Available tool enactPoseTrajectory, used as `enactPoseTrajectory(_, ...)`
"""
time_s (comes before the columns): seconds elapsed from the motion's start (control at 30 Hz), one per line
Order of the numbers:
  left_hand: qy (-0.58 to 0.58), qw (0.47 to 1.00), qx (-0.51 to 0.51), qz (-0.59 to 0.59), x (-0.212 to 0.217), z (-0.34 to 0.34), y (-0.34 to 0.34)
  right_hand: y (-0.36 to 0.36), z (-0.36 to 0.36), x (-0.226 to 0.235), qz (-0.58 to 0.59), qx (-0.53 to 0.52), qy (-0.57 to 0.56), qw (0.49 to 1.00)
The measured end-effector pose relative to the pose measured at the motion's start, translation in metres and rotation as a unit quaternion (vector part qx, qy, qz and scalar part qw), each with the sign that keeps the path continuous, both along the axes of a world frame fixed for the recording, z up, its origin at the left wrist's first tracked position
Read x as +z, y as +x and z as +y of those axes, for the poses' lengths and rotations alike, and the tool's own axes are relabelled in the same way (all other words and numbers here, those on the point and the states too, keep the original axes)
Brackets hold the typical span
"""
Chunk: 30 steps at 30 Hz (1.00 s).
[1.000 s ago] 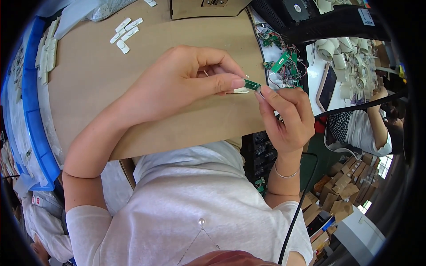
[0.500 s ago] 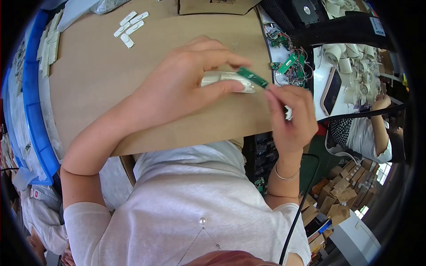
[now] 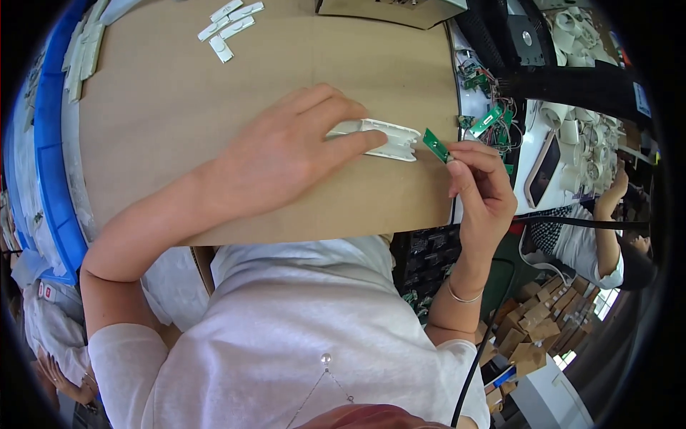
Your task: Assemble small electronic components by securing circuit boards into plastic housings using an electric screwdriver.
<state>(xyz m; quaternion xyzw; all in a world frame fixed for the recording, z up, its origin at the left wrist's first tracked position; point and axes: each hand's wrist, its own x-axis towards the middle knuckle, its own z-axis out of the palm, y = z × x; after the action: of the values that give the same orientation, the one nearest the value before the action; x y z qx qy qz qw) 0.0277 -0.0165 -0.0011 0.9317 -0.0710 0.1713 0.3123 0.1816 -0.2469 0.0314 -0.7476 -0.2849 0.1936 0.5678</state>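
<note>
My left hand is closed on a long white plastic casing, gripped between thumb and fingers. The casing's hollow, ribbed side faces up, and its right end sticks out past my thumb; my fingers hide much of the rest. To the right, the thumb and fingers of my right hand pinch a small green circuit board by its lower end. The board is tilted, just off the casing's notched right end, with a narrow gap between them.
Several small white pieces lie on the brown tabletop at far left. A blue tray stands along the left. Green boards with wires, a phone and white round parts are at right. A person sits further right.
The board has moved right, away from my left fingertips, and turned steeper. The casing's open side shows more clearly. A small white bit by my right palm no longer shows. The view has shifted slightly.
</note>
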Motion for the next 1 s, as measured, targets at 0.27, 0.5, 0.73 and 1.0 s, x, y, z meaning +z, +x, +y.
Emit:
enactPoseTrajectory(0.27, 0.099, 0.995, -0.023, -0.018, -0.003, 0.007, -0.003, 0.003, 0.006, -0.006, -0.019, 0.023, 0.0, 1.0)
enactPoseTrajectory(0.5, 0.05, 0.998, -0.013, -0.017, -0.002, 0.01, -0.004, 0.005, 0.014, -0.008, -0.142, 0.079, -0.07, 0.984)
enactPoseTrajectory(0.73, 0.007, 0.999, 0.023, -0.032, -0.006, 0.006, -0.001, 0.002, 0.025, -0.003, -0.243, 0.131, -0.116, 0.954)
enactPoseTrajectory(1.0, -0.005, 1.0, 0.018, -0.013, -0.004, 0.007, -0.003, 0.002, 0.03, -0.003, -0.269, 0.15, -0.136, 0.941)
